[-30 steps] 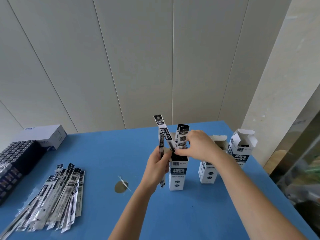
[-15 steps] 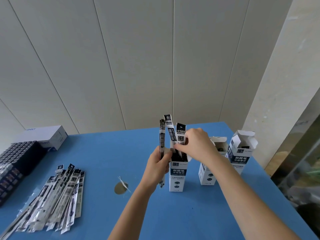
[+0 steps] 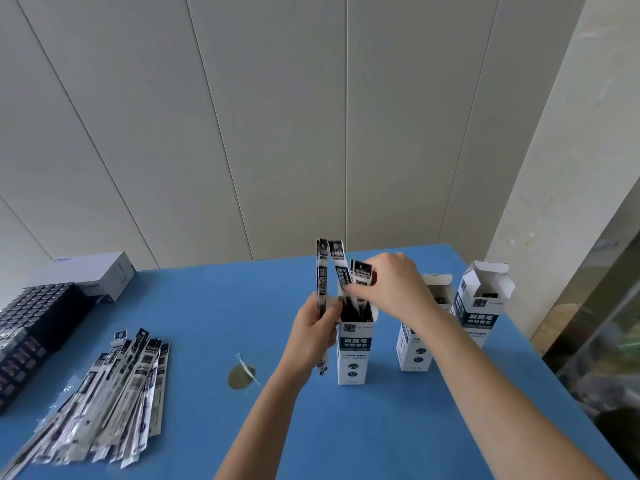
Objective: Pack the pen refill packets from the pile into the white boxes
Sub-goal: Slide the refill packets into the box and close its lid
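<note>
The right hand (image 3: 391, 289) sits over the open mouth of the leftmost white box (image 3: 355, 355), fingers and thumb pinched on two refill packets (image 3: 341, 271) whose lower ends are already inside the box. They stand nearly upright, tops leaning slightly left, so their long axis almost matches the box's tall axis, and the coming push looks to be straight down. The left hand (image 3: 311, 336) is curled round another packet (image 3: 322, 282), held upright just left of the box (touching its wall or not, I cannot tell). It is the hand nearer the pile (image 3: 114, 389), which lies flat at the near left of the blue table (image 3: 207, 306), well apart from the box
</note>
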